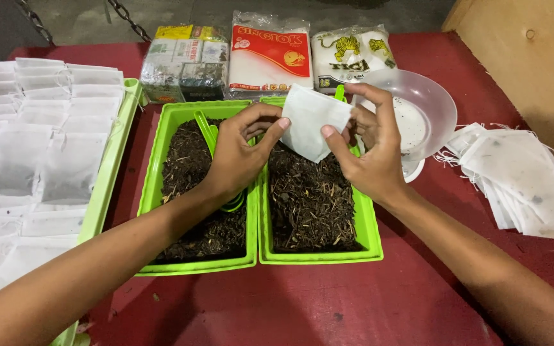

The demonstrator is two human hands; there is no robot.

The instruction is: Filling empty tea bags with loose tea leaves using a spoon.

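Observation:
My right hand (pixel 370 150) pinches a small white filter bag (pixel 311 118) and holds it above the right green tray (pixel 318 257) of dark dried leaves. My left hand (pixel 242 150) hovers over the left green tray (pixel 155 163), thumb and fingers touching the bag's left edge. A green scoop (pixel 208 132) lies in the left tray, mostly hidden under my left hand.
Filled white bags (pixel 40 147) lie in rows on a long green tray at the left. Flat white bags with strings (pixel 520 182) are piled at the right. A clear plastic bowl (pixel 428 106) stands behind the trays, with three packets (pixel 267 54) at the back.

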